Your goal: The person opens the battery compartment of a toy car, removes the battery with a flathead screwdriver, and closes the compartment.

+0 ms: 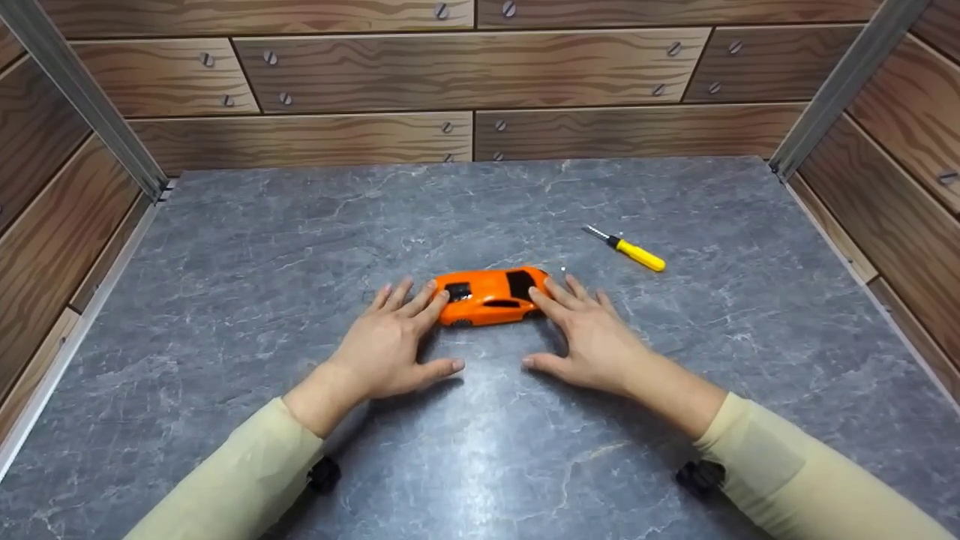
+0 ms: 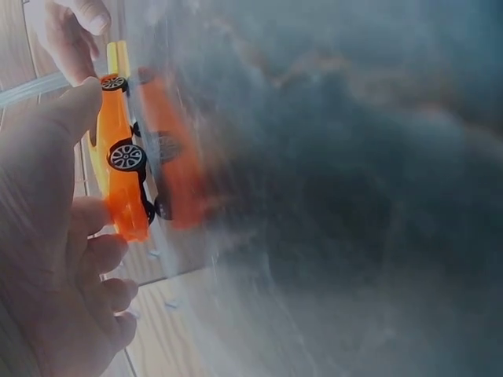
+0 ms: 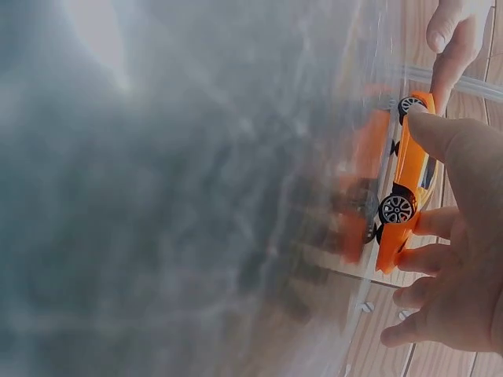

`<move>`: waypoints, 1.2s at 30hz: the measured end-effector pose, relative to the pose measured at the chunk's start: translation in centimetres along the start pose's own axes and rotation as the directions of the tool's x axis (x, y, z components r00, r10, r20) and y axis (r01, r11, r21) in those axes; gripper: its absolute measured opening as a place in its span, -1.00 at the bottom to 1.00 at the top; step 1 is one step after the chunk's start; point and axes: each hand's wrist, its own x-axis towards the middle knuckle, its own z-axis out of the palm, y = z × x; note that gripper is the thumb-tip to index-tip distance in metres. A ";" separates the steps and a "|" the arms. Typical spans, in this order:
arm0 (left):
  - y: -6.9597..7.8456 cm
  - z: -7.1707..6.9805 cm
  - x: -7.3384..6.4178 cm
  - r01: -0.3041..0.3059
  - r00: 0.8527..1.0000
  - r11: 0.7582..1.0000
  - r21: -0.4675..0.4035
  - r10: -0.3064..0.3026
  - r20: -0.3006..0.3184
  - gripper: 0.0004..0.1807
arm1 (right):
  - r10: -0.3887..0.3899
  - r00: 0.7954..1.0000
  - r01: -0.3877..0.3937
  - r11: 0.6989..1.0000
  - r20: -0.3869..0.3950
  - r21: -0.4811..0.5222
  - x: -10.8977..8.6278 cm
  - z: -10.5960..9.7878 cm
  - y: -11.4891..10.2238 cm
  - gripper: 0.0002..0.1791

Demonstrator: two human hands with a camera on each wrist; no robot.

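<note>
An orange toy car (image 1: 487, 296) with dark windows and spoked wheels stands on the tabletop between both hands. At its left end, the left hand (image 1: 390, 341) touches the body with its fingertips, the fingers spread and the thumb held apart. My right hand (image 1: 596, 337) mirrors this at the car's right end, index finger on the body beside the dark window. In the left wrist view the car (image 2: 118, 165) shows its wheels on the table, partly behind the thumb. The right wrist view shows the car (image 3: 405, 181) beside the right hand's fingers.
A screwdriver (image 1: 634, 253) with a yellow handle lies behind and to the right of the car. Tiny bright bits lie near it. The grey marbled table (image 1: 300, 225) is bounded by wood-patterned walls (image 1: 472, 71) with metal posts at the back corners.
</note>
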 end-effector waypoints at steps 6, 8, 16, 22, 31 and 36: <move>0.3 0.1 -0.5 -0.026 1.000 1.000 0.016 0.026 -0.012 0.13 | 0.000 1.000 0.000 1.000 0.000 -0.001 -0.9 0.2 -0.3 0.15; 0.4 0.1 -0.7 -0.037 0.999 0.999 0.018 0.037 -0.021 0.13 | -0.003 1.000 0.003 1.000 -0.003 -0.004 -1.2 0.2 -0.4 0.15; 0.7 0.2 -1.5 -0.045 0.999 0.999 0.010 0.045 -0.017 0.12 | -0.016 0.999 0.015 1.000 -0.033 -0.007 -2.5 0.6 -0.9 0.15; 1.0 0.3 -1.9 -0.049 0.999 0.999 0.018 0.050 -0.019 0.13 | -0.015 0.999 0.015 1.000 -0.036 0.001 -3.3 0.6 -1.2 0.14; 1.4 0.5 -2.8 -0.074 0.997 0.997 0.020 0.075 -0.036 0.13 | -0.001 1.000 0.001 1.000 -0.011 0.009 -4.4 0.5 -1.5 0.12; 1.5 0.6 -3.0 -0.081 0.996 0.996 0.027 0.082 -0.042 0.12 | 0.001 1.000 -0.001 1.000 0.005 0.011 -4.8 0.6 -1.4 0.11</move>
